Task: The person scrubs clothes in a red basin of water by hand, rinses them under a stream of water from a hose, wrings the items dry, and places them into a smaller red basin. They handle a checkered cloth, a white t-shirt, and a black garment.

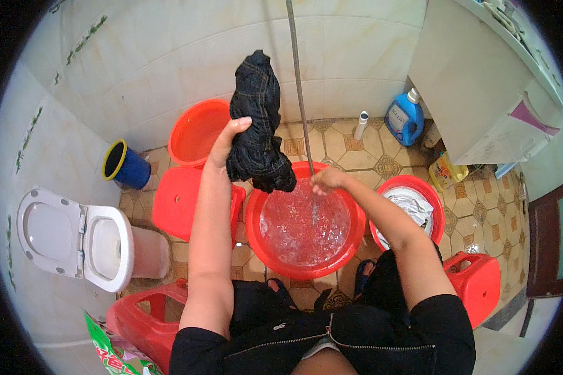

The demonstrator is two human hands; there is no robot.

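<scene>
My left hand (229,139) is raised and grips a wet, twisted dark denim garment (257,125), which hangs above the left rim of a large red basin (254,231) full of bubbling water. My right hand (327,180) is over the basin's far rim, fingers loosely curled, at a thin stream of water (299,94) that falls into the basin. It holds nothing that I can see.
An empty red basin (187,140), a red stool (176,203), a blue bin with a yellow rim (125,165) and a white toilet (75,237) lie to the left. Right: a red basin of white cloth (413,203), a red stool (478,284), a blue detergent bottle (405,117), a white washing machine (481,81).
</scene>
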